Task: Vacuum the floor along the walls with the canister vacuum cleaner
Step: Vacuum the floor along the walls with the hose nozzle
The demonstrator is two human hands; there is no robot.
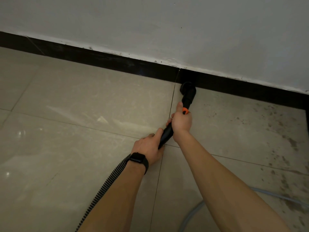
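Two-handed hold on the vacuum tube (167,134): right hand (181,121) wrapped round it just behind the orange collar (185,110), thumb laid forward along the top; left hand (148,146) curled round the lower end, at the join with the ribbed hose (107,183). Nozzle (188,88) down on the floor (83,97), up against the black skirting board (100,59), just right of a grout line. Canister out of view. Mid-pass along the wall (167,22), by the look of it. Tiles to the left fairly clean; to the right, dark speckled grime (291,143) up to the skirting. Probably next: slide the nozzle rightward, flush to the board, low and steady. Worth watching: pale blue cable (275,196) looped on the floor under the right forearm, likely to snag hose or feet. Hose trailing back beneath the left arm, possibly short of slack for a longer reach. Black watch (138,159) on the left wrist.
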